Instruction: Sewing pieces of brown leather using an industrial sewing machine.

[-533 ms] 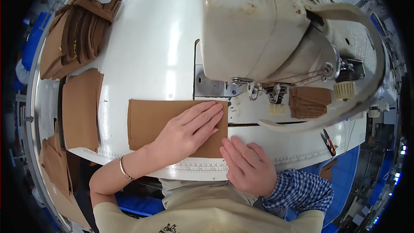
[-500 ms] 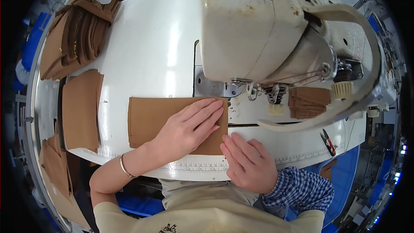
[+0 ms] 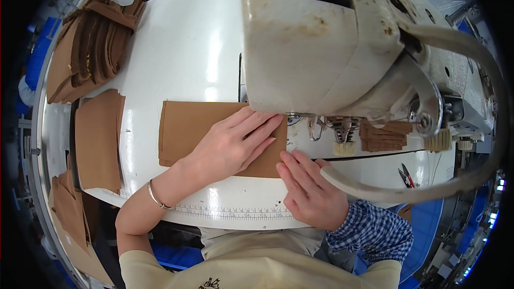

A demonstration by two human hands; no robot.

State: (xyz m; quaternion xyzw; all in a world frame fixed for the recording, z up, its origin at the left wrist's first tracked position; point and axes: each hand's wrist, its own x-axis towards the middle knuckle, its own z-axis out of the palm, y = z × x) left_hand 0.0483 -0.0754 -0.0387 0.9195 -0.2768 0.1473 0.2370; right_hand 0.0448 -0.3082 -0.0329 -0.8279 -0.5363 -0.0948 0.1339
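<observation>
A rectangular brown fabric piece (image 3: pixel 184 128), seemingly of two layers along its left edge, lies flat on the white sewing table. My left hand (image 3: pixel 230 142) rests palm down across its right half, fingers stretched toward the sewing machine (image 3: pixel 300 48). The fabric's far right corner reaches the machine head, which hides part of that edge. At the fabric's right edge, my right hand (image 3: pixel 313 192) touches with its fingertips, fingers extended and slightly bent. The presser foot area (image 3: pixel 316 127) is just to the right of the fabric.
Brown fabric stacks (image 3: pixel 99 139) and a tall bundle (image 3: pixel 93 48) lie at the left. A small folded brown stack (image 3: pixel 384 136) sits right of the needle area. Thread snips (image 3: pixel 407 175) lie at the right; a curved pale guard (image 3: pixel 428 195) arches there. A ruler strip (image 3: pixel 230 213) runs along the front edge.
The fabric has slid away from the table's front edge, toward the machine head, with both hands still on it. The whole view has also shifted slightly, so the machine looks larger.
</observation>
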